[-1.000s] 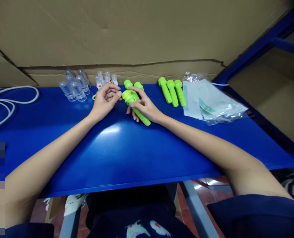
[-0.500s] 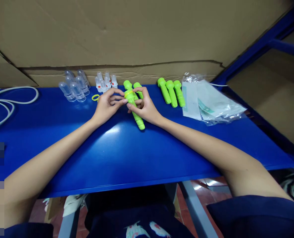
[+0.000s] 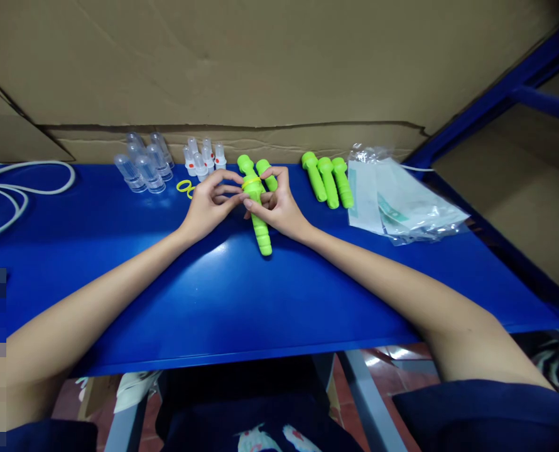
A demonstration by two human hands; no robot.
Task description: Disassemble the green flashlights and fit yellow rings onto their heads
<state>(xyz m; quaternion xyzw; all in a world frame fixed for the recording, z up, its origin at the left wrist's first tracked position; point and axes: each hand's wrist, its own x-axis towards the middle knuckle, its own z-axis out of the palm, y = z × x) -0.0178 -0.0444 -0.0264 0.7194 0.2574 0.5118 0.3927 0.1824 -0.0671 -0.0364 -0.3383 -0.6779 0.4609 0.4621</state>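
Observation:
Between my two hands is a bright green flashlight-shaped plastic body (image 3: 261, 233), its ridged handle slanting down toward me. A thin yellow ring (image 3: 252, 181) sits around its wide end. My left hand (image 3: 212, 202) pinches the piece from the left with thumb and fingertips near the ring. From the other side my right hand (image 3: 282, 204) grips it, thumb in front and index finger at the ring; some of its fingers are hidden behind. Just beyond stand two more green bodies (image 3: 245, 163), partly covered. Loose yellow rings (image 3: 185, 187) lie left of my left hand.
Several clear plastic tubes (image 3: 151, 175) stand at the back left, beside several small clear-and-white pieces with red dots (image 3: 200, 164). Three green bodies (image 3: 329, 182) lie to the right, near plastic bags with papers (image 3: 404, 204). A white cable (image 3: 39, 188) coils at left; cardboard (image 3: 242, 69) walls the back.
The green body has tilted a little, its lower handle end swinging slightly toward me and left. Both hands keep their hold, fingers barely shifted at the ring. The view has moved slightly.

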